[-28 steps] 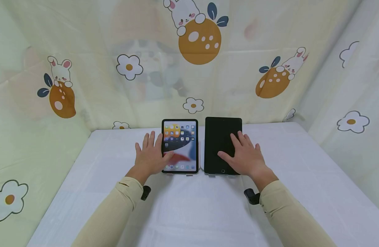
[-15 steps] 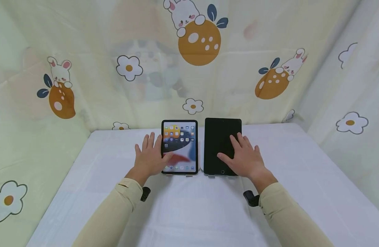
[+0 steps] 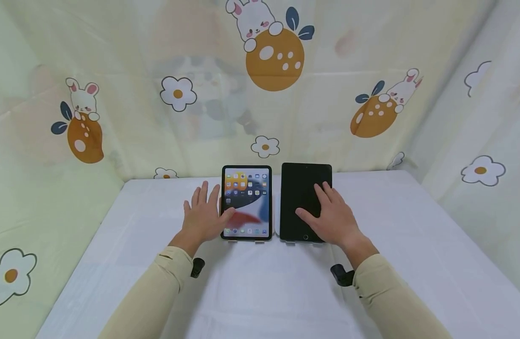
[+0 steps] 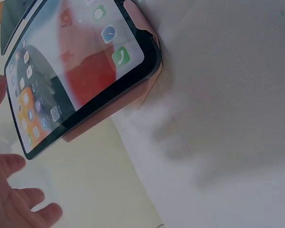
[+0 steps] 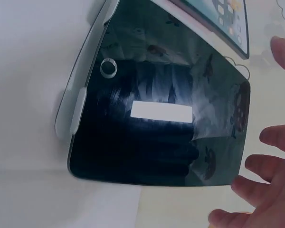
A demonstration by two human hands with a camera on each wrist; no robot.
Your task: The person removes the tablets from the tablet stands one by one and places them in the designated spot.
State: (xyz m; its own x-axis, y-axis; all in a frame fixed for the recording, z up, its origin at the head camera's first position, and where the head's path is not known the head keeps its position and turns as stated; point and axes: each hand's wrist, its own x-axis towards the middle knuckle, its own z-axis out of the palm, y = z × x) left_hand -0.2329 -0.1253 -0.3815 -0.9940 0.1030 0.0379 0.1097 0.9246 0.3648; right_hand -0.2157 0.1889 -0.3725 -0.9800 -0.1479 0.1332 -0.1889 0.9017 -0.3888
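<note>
Left hand (image 3: 202, 216): fingers spread, holding nothing, thumb at lit tablet (image 3: 247, 201) edge | Right hand (image 3: 331, 216): flat, fingers straight over dark tablet (image 3: 304, 200) | Both tablets propped side by side on table (image 3: 412, 245) | Advised: light, flat contact; avoid tipping stands.

Recording booth: bunny-print cloth backdrop (image 3: 116, 70), white-covered table (image 3: 264, 292).

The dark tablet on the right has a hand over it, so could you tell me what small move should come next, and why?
Probably press the round home button with the right hand. The dark tablet shows a black screen while the lit tablet beside it shows icons, and the open right hand hovers just above the glass.
</note>
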